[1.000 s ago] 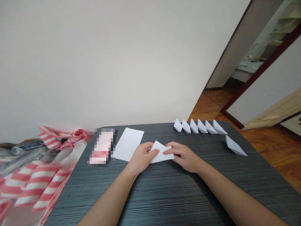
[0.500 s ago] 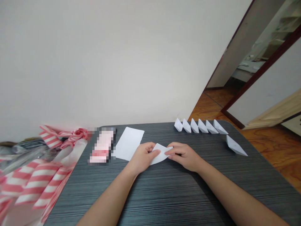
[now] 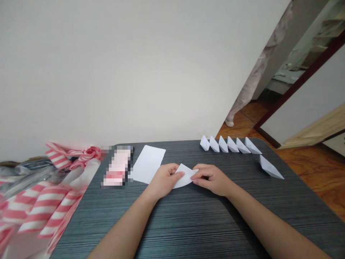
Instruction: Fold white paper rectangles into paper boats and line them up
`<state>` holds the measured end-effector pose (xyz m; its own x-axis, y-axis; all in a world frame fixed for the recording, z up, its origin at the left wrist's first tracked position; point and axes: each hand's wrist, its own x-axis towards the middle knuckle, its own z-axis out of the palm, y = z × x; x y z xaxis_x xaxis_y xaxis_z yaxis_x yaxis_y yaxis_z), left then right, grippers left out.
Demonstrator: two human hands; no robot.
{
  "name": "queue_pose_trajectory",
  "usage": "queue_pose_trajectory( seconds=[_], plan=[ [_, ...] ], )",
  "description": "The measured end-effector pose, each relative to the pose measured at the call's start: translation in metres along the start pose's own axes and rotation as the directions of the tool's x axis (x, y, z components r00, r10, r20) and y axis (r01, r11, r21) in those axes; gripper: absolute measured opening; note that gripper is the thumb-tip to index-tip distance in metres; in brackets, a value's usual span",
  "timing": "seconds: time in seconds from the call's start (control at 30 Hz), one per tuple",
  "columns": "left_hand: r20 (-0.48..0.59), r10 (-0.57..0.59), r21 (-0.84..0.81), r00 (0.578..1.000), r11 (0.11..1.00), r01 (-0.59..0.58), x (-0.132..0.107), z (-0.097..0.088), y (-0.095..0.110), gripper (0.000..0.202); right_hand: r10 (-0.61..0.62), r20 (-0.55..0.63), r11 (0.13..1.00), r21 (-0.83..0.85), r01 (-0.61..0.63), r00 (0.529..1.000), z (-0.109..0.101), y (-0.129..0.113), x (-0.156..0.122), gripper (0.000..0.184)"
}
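A small piece of folded white paper (image 3: pixel 184 177) is held over the middle of the dark table (image 3: pixel 172 223). My left hand (image 3: pixel 165 179) pinches its left side, thumb on top. At its right corner, my right hand (image 3: pixel 211 178) grips the paper between thumb and fingers. Just beyond my left hand lies a flat white sheet of paper (image 3: pixel 149 163). Several folded paper boats (image 3: pixel 223 144) stand in a row along the far right edge. Apart from the row, another paper boat (image 3: pixel 270 168) sits nearer the right edge.
A phone (image 3: pixel 117 167), blurred out, lies at the table's left. Beyond that edge are red-and-white striped cloths (image 3: pixel 48 205) and clear plastic. A pale wall (image 3: pixel 151 72) stands behind the table. In the doorway at right, part of a person in light trousers (image 3: pixel 252 86) shows beside the wall.
A person's leg has come into view in the doorway at the wall's edge. My hands and the folded paper stay almost in the same place.
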<state>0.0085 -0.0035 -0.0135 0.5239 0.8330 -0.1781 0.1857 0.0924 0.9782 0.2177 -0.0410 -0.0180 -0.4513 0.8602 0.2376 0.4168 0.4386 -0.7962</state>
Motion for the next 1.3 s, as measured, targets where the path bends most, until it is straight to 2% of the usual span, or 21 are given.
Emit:
queue_pose_trajectory(
  seconds=[0.3, 0.37, 0.43, 0.5, 0.53, 0.6, 0.67, 0.73, 1.17, 1.3],
  plan=[
    [0.074, 0.123, 0.029, 0.990, 0.992, -0.126, -0.002, 0.001, 0.003, 0.024, 0.134, -0.130, 0.990, -0.034, -0.139, 0.982, 0.005, 0.002, 0.002, 0.010],
    [0.069, 0.167, 0.051, 0.984, 0.984, -0.171, -0.004, 0.001, 0.006, 0.035, 0.163, -0.170, 0.985, -0.036, -0.172, 0.972, 0.005, 0.003, 0.001, 0.010],
    [0.037, 0.187, 0.089, 0.982, 0.978, -0.190, -0.005, 0.002, 0.006, 0.060, 0.194, -0.198, 0.978, -0.034, -0.205, 0.961, 0.005, 0.004, 0.001, 0.011],
    [-0.007, 0.199, 0.128, 0.980, 0.972, -0.196, -0.005, 0.002, 0.003, 0.074, 0.219, -0.213, 0.973, -0.022, -0.229, 0.952, 0.004, 0.004, 0.001, 0.012],
    [-0.028, 0.211, 0.140, 0.977, 0.969, -0.205, -0.005, 0.002, 0.002, 0.071, 0.227, -0.218, 0.972, -0.015, -0.236, 0.949, 0.004, 0.004, 0.001, 0.013],
    [-0.052, 0.226, 0.157, 0.973, 0.964, -0.216, -0.004, 0.002, -0.002, 0.051, 0.230, -0.225, 0.972, -0.001, -0.236, 0.947, 0.004, 0.003, 0.001, 0.015],
    [-0.042, 0.223, 0.172, 0.974, 0.962, -0.213, -0.003, 0.001, -0.005, 0.027, 0.221, -0.231, 0.974, 0.008, -0.225, 0.947, 0.004, 0.003, 0.001, 0.017],
    [-0.022, 0.215, 0.170, 0.976, 0.963, -0.208, -0.002, 0.000, -0.007, 0.014, 0.207, -0.231, 0.978, 0.015, -0.209, 0.951, 0.004, 0.004, 0.002, 0.017],
    [-0.142, 0.111, -0.026, 0.984, 0.993, -0.116, 0.004, -0.004, -0.014, 0.021, 0.175, -0.314, 0.984, 0.047, -0.169, 0.933, 0.005, 0.010, -0.002, 0.015],
    [-0.152, 0.132, -0.055, 0.979, 0.988, -0.142, 0.003, -0.003, -0.010, 0.017, 0.184, -0.323, 0.983, 0.043, -0.179, 0.928, 0.004, 0.010, -0.001, 0.015]
  ],
)
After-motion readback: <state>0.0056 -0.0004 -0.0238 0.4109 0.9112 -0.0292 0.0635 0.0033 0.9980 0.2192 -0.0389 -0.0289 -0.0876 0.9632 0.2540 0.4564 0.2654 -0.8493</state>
